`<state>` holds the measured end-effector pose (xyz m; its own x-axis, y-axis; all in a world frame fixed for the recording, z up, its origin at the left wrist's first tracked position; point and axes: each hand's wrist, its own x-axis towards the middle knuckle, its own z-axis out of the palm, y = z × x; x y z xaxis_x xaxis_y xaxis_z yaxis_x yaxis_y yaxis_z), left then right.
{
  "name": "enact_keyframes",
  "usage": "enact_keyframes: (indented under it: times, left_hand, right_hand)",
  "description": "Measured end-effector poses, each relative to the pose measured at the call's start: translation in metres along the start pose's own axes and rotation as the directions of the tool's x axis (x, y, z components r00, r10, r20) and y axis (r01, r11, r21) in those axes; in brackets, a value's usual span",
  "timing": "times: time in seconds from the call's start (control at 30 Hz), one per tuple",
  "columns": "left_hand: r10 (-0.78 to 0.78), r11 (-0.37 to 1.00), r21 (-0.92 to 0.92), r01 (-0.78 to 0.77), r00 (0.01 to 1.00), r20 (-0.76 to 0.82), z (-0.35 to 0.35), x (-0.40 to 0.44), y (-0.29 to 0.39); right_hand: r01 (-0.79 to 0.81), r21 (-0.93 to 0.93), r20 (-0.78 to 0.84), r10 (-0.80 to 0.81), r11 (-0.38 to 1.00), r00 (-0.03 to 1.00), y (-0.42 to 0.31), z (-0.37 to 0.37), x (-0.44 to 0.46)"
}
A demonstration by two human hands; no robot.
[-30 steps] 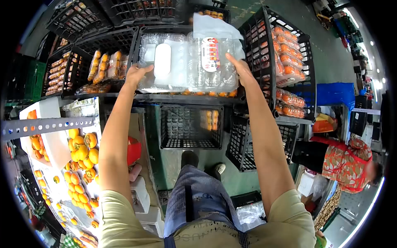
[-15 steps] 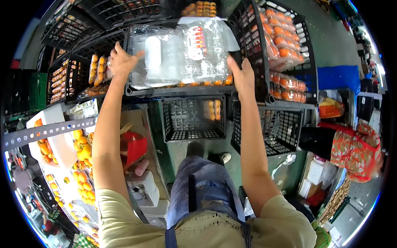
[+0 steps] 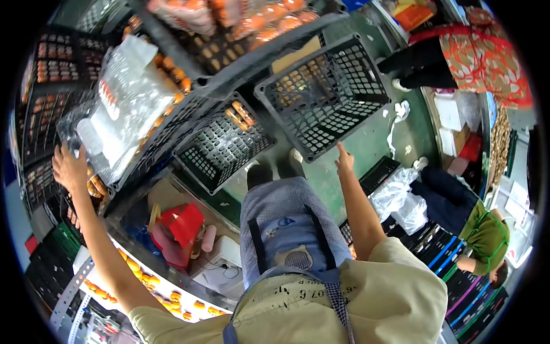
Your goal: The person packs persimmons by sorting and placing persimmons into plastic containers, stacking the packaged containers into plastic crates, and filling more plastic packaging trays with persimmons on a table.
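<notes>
My left hand (image 3: 70, 169) is at the left, fingers spread, beside the near end of the transparent plastic clamshell boxes (image 3: 91, 136). Whether its fingertips touch them I cannot tell. These boxes lie tilted over a black crate of orange fruit packs, and a red-printed label shows on one. Low on the right, my right hand (image 3: 344, 160) reaches out with its index finger extended and nothing visible in it. Nearest to it is the corner of a black plastic crate (image 3: 312, 150) on the floor, apparently a little apart from the fingers.
A smaller black crate (image 3: 197, 166) with a pack of orange fruit (image 3: 240, 116) stands before my feet. Packed fruit (image 3: 269, 23) fills a crate above. A red bag (image 3: 179, 223) sits under the bench. Two other people, one in a patterned red top (image 3: 478, 63), are at the right.
My view has swung to the right. My right hand has left the clamshell boxes and moved down beside the floor crate. My left hand remains by the boxes, which now appear further left.
</notes>
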<state>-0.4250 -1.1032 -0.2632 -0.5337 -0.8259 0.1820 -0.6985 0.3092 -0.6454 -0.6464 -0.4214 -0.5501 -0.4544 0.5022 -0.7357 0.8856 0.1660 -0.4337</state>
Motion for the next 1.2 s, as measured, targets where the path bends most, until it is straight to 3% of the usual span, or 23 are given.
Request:
enact_keyframes:
  times: [0.07, 0.17, 0.23, 0.27, 0.3, 0.37, 0.43, 0.47, 0.5, 0.57, 0.6, 0.63, 0.67, 0.7, 0.77, 0.83, 0.97, 1.1, 1.13, 1.17, 1.2]
  left_hand:
    - [0.023, 0.998, -0.048, -0.029, 0.992, -0.126, -0.024, -0.006, 0.004]
    - [0.052, 0.955, -0.253, -0.152, 0.931, -0.362, -0.059, -0.022, 0.010]
    - [0.124, 0.878, -0.315, -0.360, 0.807, -0.577, -0.083, -0.042, 0.017]
    - [0.129, 0.834, -0.359, -0.419, 0.781, -0.612, -0.098, -0.058, 0.027]
    - [0.131, 0.781, -0.400, -0.480, 0.752, -0.646, -0.116, -0.078, 0.040]
    - [0.148, 0.686, -0.453, -0.570, 0.719, -0.679, -0.150, -0.126, 0.077]
    - [0.143, 0.462, -0.626, -0.628, 0.750, -0.646, -0.156, -0.176, 0.117]
    - [0.231, 0.398, -0.662, -0.635, 0.768, -0.598, -0.163, -0.202, 0.137]
    - [0.327, 0.315, -0.694, -0.648, 0.760, -0.561, -0.172, -0.229, 0.163]
    - [0.488, 0.037, -0.891, -0.453, 0.786, -0.380, -0.181, -0.284, 0.209]
    - [0.592, -0.034, -0.944, -0.329, 0.754, -0.284, -0.176, -0.313, 0.227]
    - [0.697, -0.070, -0.979, -0.194, 0.693, -0.187, -0.164, -0.341, 0.246]
    - [0.801, -0.130, -0.990, 0.062, 0.594, -0.069, -0.141, -0.368, 0.261]
    - [0.889, -0.123, -0.942, 0.314, 0.457, 0.037, -0.129, -0.389, 0.269]
    - [0.880, 0.275, -0.695, 0.664, 0.117, 0.459, -0.183, -0.431, 0.272]
    - [0.829, 0.374, -0.574, 0.729, 0.015, 0.559, -0.209, -0.475, 0.276]
    - [0.883, 0.462, -0.621, 0.633, -0.261, 0.390, -0.232, -0.539, 0.309]
    - [0.903, 0.422, -0.857, 0.294, -0.054, 0.426, -0.290, -0.647, 0.324]
    - [0.926, 0.355, -0.928, 0.115, -0.180, 0.332, -0.277, -0.668, 0.335]
    - [0.898, 0.434, -0.898, 0.077, -0.122, 0.424, -0.312, -0.707, 0.324]
    - [0.914, 0.386, -0.921, 0.057, -0.158, 0.373, -0.310, -0.733, 0.334]
  right_hand:
    - [-0.184, 0.186, 0.136, 0.160, 0.965, 0.978, -0.012, 0.006, 0.029]
    - [-0.174, 0.311, 0.273, 0.087, 0.934, 0.958, -0.015, 0.033, 0.101]
    - [-0.126, 0.401, 0.177, 0.059, 0.907, 0.982, -0.011, 0.051, 0.132]
    - [-0.129, 0.252, 0.239, 0.067, 0.959, 0.969, -0.029, 0.036, 0.113]
    - [-0.051, 0.292, 0.275, -0.033, 0.955, 0.961, -0.032, 0.031, 0.101]
    - [0.077, 0.250, 0.193, -0.127, 0.965, 0.973, -0.016, 0.038, 0.115]
    - [0.113, 0.290, 0.083, -0.143, 0.950, 0.986, -0.029, 0.017, 0.067]
    - [0.016, 0.342, 0.184, -0.084, 0.939, 0.979, -0.022, 0.002, 0.056]
    - [0.099, 0.321, 0.106, -0.139, 0.942, 0.985, -0.033, -0.031, 0.015]
    - [0.037, 0.450, 0.051, -0.067, 0.892, 0.996, 0.009, -0.064, -0.002]
    - [-0.030, 0.493, 0.101, -0.022, 0.870, 0.995, 0.042, -0.080, 0.002]
    - [-0.054, 0.666, 0.084, -0.003, 0.744, 0.996, 0.054, -0.103, -0.018]
    - [-0.083, 0.697, 0.084, 0.034, 0.712, 0.996, 0.066, -0.128, -0.035]
    - [-0.098, 0.770, 0.093, 0.041, 0.630, 0.995, 0.087, -0.143, -0.046]
    - [-0.148, 0.824, 0.117, 0.092, 0.546, 0.989, 0.121, -0.181, -0.069]
    - [-0.121, 0.894, 0.057, 0.159, 0.431, 0.986, 0.143, -0.220, -0.098]
    - [-0.014, 0.983, -0.036, 0.270, 0.181, 0.962, 0.209, -0.261, -0.126]
    - [0.075, 0.993, -0.037, 0.375, -0.088, 0.926, 0.267, -0.316, -0.139]
    - [0.107, 0.983, -0.035, 0.411, -0.151, 0.911, 0.280, -0.331, -0.140]
    - [0.143, 0.972, -0.044, 0.453, -0.186, 0.891, 0.296, -0.350, -0.140]
    - [0.171, 0.960, -0.041, 0.495, -0.220, 0.868, 0.311, -0.367, -0.142]
